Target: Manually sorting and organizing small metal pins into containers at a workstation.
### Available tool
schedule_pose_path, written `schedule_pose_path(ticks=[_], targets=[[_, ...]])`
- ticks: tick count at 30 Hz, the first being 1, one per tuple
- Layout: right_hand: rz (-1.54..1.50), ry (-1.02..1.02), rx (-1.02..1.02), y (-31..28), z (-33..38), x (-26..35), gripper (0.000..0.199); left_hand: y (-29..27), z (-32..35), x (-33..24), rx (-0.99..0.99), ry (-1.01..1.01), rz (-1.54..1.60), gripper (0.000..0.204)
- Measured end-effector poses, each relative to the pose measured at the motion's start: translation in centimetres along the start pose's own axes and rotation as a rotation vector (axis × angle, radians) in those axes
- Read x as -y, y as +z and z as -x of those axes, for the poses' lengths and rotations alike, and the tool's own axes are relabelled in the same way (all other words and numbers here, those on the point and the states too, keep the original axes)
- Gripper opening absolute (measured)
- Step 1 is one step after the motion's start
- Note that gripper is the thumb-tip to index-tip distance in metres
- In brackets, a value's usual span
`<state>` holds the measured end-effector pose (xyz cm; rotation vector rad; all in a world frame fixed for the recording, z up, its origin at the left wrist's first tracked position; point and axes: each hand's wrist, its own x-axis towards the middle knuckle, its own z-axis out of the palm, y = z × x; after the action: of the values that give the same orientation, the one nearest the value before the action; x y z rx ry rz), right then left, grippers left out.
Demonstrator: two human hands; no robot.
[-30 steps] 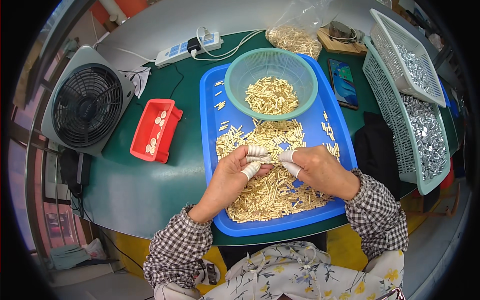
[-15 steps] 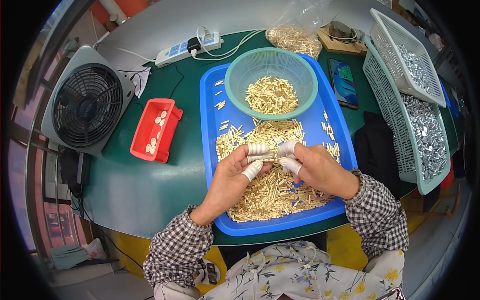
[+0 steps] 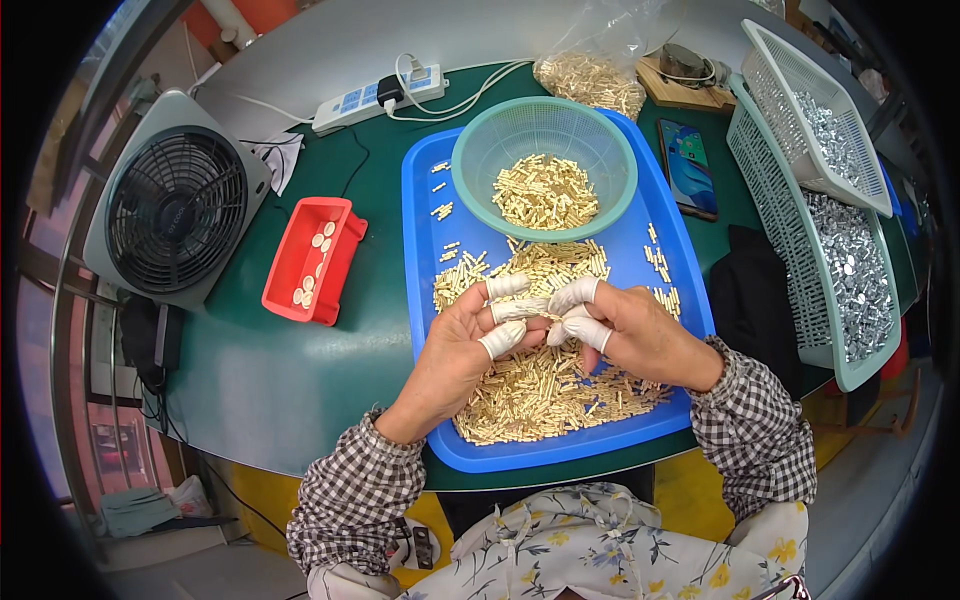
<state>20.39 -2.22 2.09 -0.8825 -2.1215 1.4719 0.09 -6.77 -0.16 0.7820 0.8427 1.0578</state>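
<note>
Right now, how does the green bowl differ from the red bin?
The green bowl is round and meshed, sits on the blue tray and holds a heap of small gold pieces; the red bin is rectangular and solid, sits on the table beside the tray and holds a few pale discs. Both are open-topped plastic.

Bright blue rectangular plastic tray (image 3: 425, 215) sits on a dark green tabletop (image 3: 290, 370), heaped with pale gold little metal pieces (image 3: 545, 385). Pale teal round mesh plastic bowl (image 3: 478, 190) carries more gold. White rubber finger cots (image 3: 507, 286) cap the fingertips of both hands. Black-and-white checked sleeves (image 3: 355, 495), over a cream floral garment (image 3: 600, 550) with yellow blooms. Red plastic box (image 3: 335, 262), grey-cased black-grilled fan (image 3: 175, 212), mint lattice baskets (image 3: 790, 215) of silvery bits.
</note>
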Motion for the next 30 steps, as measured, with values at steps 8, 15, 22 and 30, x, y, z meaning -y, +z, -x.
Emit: schedule_pose_path(ticks=[8, 15, 22, 30], targets=[[-0.079, 0.072, -0.215, -3.9, -2.2, 2.7, 0.023, -0.4, 1.3, -0.9, 0.0, -0.123, -0.097, 0.034], [0.351, 0.066, -0.216, -6.7, -5.0, 5.4, 0.027, 0.3, 3.2, -1.3, 0.124, -0.003, -0.266, 0.035], [0.513, -0.004, -0.215, -7.1, -4.7, 5.3, 0.031, 0.3, 2.9, 0.1, 0.113, 0.086, -0.451, 0.035], [0.464, 0.086, 0.07, -5.7, 2.5, 1.3, 0.03, 1.9, 1.9, 2.5, 0.092, 0.085, -0.588, 0.028]])
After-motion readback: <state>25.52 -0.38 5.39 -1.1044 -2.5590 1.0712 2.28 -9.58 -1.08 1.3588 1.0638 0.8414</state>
